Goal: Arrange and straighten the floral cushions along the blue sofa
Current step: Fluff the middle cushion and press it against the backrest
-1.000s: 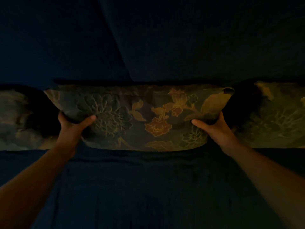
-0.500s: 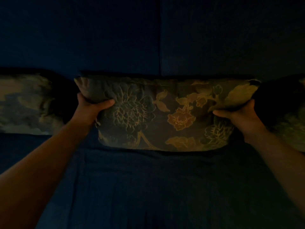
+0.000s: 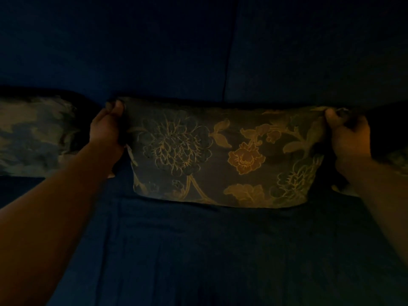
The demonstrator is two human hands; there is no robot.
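Observation:
The scene is very dim. A floral cushion (image 3: 220, 155) with a dark bloom and an orange flower stands upright on the blue sofa (image 3: 198, 250), leaning against the backrest. My left hand (image 3: 106, 127) pinches its upper left corner. My right hand (image 3: 348, 133) pinches its upper right corner. A second floral cushion (image 3: 33, 133) sits to the left, apart from the middle one by a dark gap. A third floral cushion (image 3: 397, 160) shows only as a sliver at the right edge, mostly hidden behind my right hand.
The sofa backrest (image 3: 154, 51) fills the upper half, with a vertical seam (image 3: 229, 51) between two back cushions just right of centre. The seat has a seam (image 3: 110, 239) below my left arm.
Both hands slid up from the cushion's sides to its top corners. The cushion now stands taller and more upright, and sits further right in view.

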